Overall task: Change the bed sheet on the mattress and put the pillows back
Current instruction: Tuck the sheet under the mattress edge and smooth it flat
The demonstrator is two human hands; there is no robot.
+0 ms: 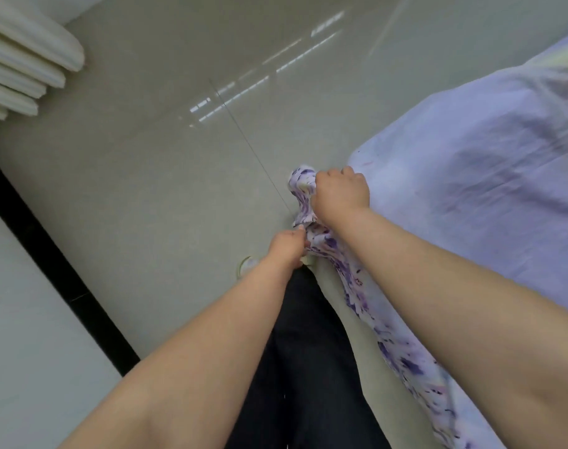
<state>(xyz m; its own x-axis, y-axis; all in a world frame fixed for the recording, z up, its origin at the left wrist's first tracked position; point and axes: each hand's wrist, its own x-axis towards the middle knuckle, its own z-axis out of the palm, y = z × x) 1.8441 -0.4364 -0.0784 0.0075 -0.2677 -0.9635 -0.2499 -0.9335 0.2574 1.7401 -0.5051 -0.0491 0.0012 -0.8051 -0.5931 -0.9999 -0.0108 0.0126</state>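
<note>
Both hands mid-frame at mattress point(490, 163) corner: right hand point(341, 192) bunched sheet point(350, 286) edge, left hand point(287, 247) pinched it lower. Sheet looked light, limp; best gripped at corner hem.

Both hands grip the bunched edge of the purple-patterned bed sheet point(334, 254) at the mattress point(490, 176) corner: right hand point(341, 192) fisted w/ fabric at the top of the bunch, left hand point(289, 247) pinching it just below. Sheet's pale underside lies rumpled over the mattress on the right. Glossy tile floor point(166, 150) below, dark trouser leg point(305, 351) btwn the forearms, pleated cream curtain point(23, 63) top left.
</note>
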